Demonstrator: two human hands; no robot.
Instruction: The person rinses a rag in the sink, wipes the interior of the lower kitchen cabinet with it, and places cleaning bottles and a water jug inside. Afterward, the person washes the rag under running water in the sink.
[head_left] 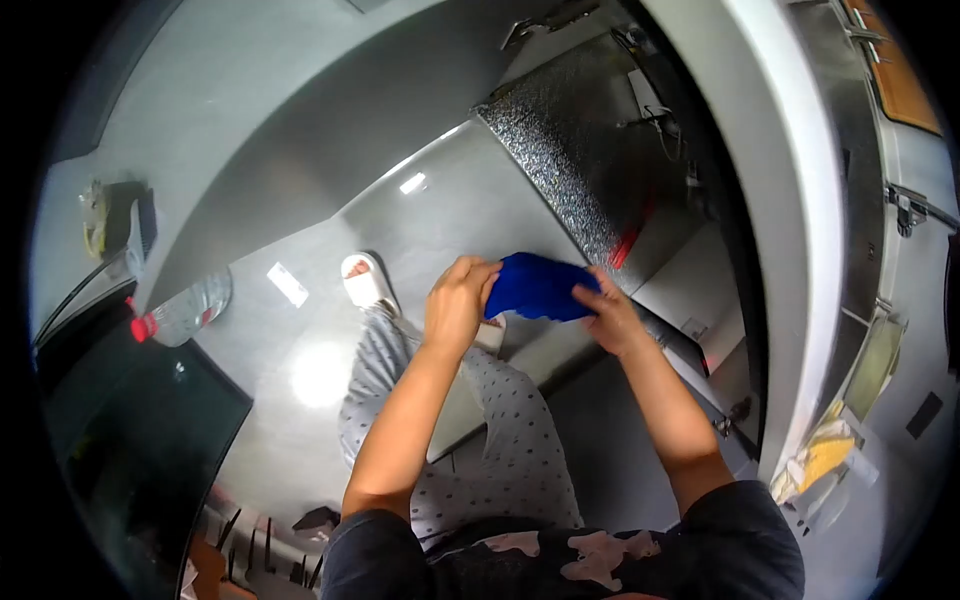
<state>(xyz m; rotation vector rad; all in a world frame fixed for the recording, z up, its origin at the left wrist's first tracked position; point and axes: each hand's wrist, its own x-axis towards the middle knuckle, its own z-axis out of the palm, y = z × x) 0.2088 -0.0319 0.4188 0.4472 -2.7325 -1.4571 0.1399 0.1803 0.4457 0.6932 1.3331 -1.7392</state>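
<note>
A deep blue cloth (540, 288) is stretched between my two hands in the middle of the head view, above the grey floor. My left hand (458, 305) is closed on its left end, with the fingertips partly hidden. At the opposite end, my right hand (610, 315) pinches the edge with the thumb and fingers. The cloth looks soft, and its lower edge is uneven. Whether it is folded I cannot tell.
A clear plastic bottle (195, 308) with a red cap lies at the left, by a dark glossy surface (150, 430). A white slipper (368, 282) is on my foot. On the right stands a pale door edge (790, 120), with a yellow cloth-like item (830, 460) beyond it.
</note>
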